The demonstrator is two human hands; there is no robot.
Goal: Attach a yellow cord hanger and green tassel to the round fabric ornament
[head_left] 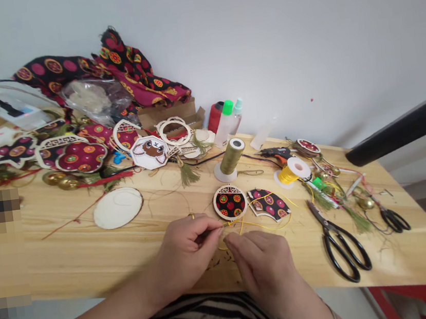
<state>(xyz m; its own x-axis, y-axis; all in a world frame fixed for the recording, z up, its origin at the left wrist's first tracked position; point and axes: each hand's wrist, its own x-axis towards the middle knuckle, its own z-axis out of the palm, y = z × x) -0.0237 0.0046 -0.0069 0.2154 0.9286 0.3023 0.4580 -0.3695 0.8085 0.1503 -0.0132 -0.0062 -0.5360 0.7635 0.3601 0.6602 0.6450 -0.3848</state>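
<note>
My left hand (pixel 188 253) is closed in a pinch on a thin yellow cord (pixel 259 221) just below a round ornament. Close beside it, my right hand (pixel 262 257) is also pinched shut, its fingertips at the cord; what sits between them is mostly hidden. The round ornament (pixel 231 204) has a pale wooden rim, a lattice top and dark flowered fabric. Touching its right side lies a fan-shaped fabric piece (pixel 269 204), with yellow cord looping across it. Behind stand an olive thread spool (pixel 232 158) and a yellow cord spool (pixel 292 172).
Black-handled scissors (pixel 342 247) lie on the right, with smaller scissors (pixel 396 220) beyond. A glue gun (pixel 276 154) and bottles (pixel 224 124) stand behind. A white oval (pixel 118 208), ornaments (pixel 80 156) and bells (pixel 66 181) spread left. Patterned cloth (pixel 140 75) is heaped at the wall.
</note>
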